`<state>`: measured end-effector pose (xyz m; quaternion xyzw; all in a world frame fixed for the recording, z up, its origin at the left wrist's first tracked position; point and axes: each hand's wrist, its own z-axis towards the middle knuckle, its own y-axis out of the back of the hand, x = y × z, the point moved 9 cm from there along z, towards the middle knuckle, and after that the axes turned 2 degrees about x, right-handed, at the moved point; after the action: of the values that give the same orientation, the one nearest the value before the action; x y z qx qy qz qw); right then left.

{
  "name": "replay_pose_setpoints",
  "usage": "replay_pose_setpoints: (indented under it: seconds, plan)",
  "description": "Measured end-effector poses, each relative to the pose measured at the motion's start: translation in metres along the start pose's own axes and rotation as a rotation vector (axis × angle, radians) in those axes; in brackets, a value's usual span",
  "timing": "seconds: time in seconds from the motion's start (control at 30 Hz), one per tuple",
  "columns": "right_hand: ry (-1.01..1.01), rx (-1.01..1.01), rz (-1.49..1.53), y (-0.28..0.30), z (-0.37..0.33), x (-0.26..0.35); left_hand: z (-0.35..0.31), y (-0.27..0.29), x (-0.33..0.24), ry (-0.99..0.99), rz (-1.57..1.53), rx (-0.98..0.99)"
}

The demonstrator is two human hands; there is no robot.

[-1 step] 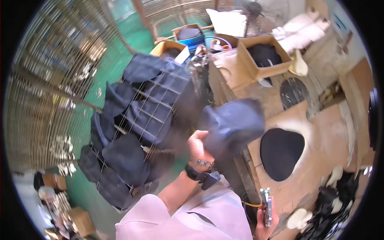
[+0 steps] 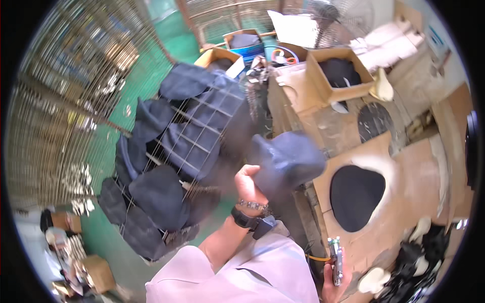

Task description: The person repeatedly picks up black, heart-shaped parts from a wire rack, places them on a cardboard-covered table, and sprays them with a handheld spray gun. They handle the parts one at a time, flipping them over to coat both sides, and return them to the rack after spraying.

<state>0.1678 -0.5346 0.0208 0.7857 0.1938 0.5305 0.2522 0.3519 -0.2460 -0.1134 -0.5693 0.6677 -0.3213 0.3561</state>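
Observation:
My left hand (image 2: pixel 249 185) is closed on the near-left edge of a dark blue curved fabric piece (image 2: pixel 292 160), thumb on top. The piece is blurred and hangs over the table's left edge. Low at the right, my right hand (image 2: pixel 334 283) grips a metal spray gun (image 2: pixel 335 260), with a yellow hose beside it. A flat black rounded pad (image 2: pixel 356 198) lies on the cardboard-covered table (image 2: pixel 404 187), with a whitish patch around it. Left of my left hand, several similar dark blue pieces (image 2: pixel 187 146) rest on a wire grid rack (image 2: pixel 204 149).
An open cardboard box (image 2: pixel 348 93) with dark pieces stands on the table's far side. Smaller boxes (image 2: pixel 221 60) sit behind the rack. A fan (image 2: pixel 348 20) is at the back. Black and cream scraps (image 2: pixel 417 257) pile at the near right. Slatted racks (image 2: pixel 60 111) line the left.
The blue piece in my left hand has shifted slightly left and down. The surroundings sit slightly differently in view. My right hand keeps its hold on the spray gun.

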Motion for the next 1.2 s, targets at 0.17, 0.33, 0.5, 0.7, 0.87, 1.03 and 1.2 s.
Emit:
replay_pose_setpoints:
  seconds: [0.17,0.33,0.5,0.7,0.87,1.03,1.2]
  plan:
    - [0.140,0.086,-0.041,-0.018,0.044,0.027,0.024,0.011,-0.094,-0.318,-0.068,-0.037]
    - [0.178,0.130,0.037,-0.034,0.057,0.044,0.038,-0.016,-0.203,-0.550,-0.132,0.119]
    - [0.167,0.193,0.021,-0.049,0.061,0.053,-0.013,0.023,-0.268,-0.962,-0.200,-0.128]
    - [0.264,0.265,-0.133,-0.064,0.063,0.090,0.015,0.241,-0.257,-1.094,-0.369,-0.489]
    - [0.095,0.354,-0.126,-0.067,0.070,0.083,0.061,0.331,-0.195,-0.778,-0.264,-0.718]
    - [0.051,0.314,-0.094,-0.058,0.062,0.066,0.082,0.311,-0.149,-0.444,0.173,-0.569]
    - [0.015,0.135,-0.135,-0.040,0.046,-0.021,0.082,0.269,-0.138,-0.514,0.797,-0.596]
